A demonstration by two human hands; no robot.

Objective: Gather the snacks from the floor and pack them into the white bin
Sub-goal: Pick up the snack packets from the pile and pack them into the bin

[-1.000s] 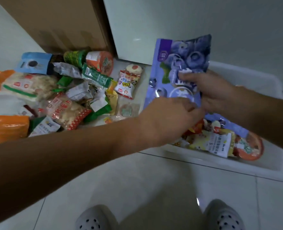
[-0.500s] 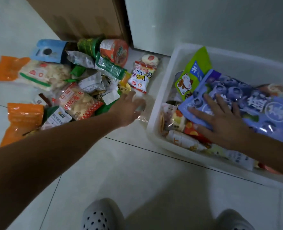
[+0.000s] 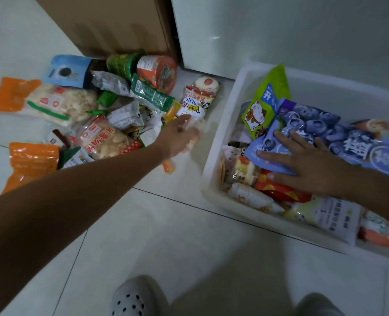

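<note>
Many snacks (image 3: 102, 140) heap on the pale tiled floor (image 3: 166, 236) by a cardboard box (image 3: 111, 23), the white bin (image 3: 214, 156) just beside them; the right hand (image 3: 314, 165) lies flat on its blueberry pouch (image 3: 314, 122), the left hand (image 3: 179, 137) too blurred to judge.

The pale tiled floor (image 3: 166, 236) carries a heap of snacks (image 3: 106, 137) at its far left, an orange pack (image 3: 32, 163) on the heap's near edge, a noodle cup (image 3: 158, 70) by the cardboard box (image 3: 111, 23), the white bin (image 3: 220, 137) at right, and a grey clog (image 3: 136, 297) nearest.
</note>
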